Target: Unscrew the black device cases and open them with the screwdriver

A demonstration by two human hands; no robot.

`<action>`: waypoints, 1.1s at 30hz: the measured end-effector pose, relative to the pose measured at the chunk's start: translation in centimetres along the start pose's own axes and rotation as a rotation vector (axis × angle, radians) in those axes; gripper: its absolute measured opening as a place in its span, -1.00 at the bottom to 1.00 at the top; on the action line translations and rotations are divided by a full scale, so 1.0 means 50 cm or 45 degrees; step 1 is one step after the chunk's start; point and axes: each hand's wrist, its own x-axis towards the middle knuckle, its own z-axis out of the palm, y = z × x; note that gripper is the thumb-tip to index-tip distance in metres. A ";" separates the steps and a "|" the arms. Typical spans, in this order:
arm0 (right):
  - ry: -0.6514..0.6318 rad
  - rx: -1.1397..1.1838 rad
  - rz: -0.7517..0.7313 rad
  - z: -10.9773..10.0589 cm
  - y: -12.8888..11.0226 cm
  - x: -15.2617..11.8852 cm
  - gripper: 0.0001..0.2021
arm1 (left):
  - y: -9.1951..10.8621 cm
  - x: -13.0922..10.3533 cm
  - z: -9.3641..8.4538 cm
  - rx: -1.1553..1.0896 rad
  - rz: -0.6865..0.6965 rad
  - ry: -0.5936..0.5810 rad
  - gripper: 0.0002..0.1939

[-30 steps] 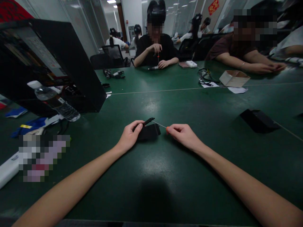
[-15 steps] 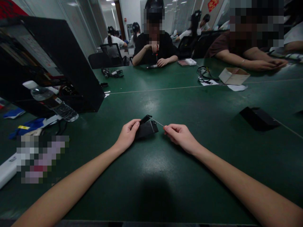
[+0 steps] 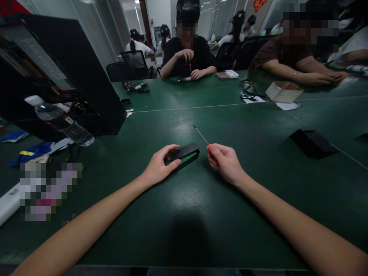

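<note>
Here I sit at a broad green table [image 3: 120, 237], light gleaming off its top, a pale seam [image 3: 184, 108] running across! Beyond it, a black chair [image 3: 134, 60], a white pillar [image 3: 161, 11] beside a brown post [image 3: 146, 23]; the dim left-hand panels [image 3: 96, 23] look like glass.

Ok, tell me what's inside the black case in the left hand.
A green strip, perhaps circuit board, shows through the gap in the black case; its upper panel and the left hand cover the rest.
</note>
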 end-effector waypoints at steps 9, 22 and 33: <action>0.080 -0.290 -0.009 -0.029 0.011 0.020 -0.46 | 0.022 -0.005 0.005 0.183 0.044 0.024 -0.51; -0.099 -0.545 -0.073 -0.024 0.037 0.027 -0.47 | 0.030 -0.015 0.005 0.255 0.124 0.088 -0.59; -0.164 -0.661 -0.037 -0.043 0.030 0.026 -0.56 | 0.020 -0.020 -0.011 0.157 0.067 -0.033 -0.60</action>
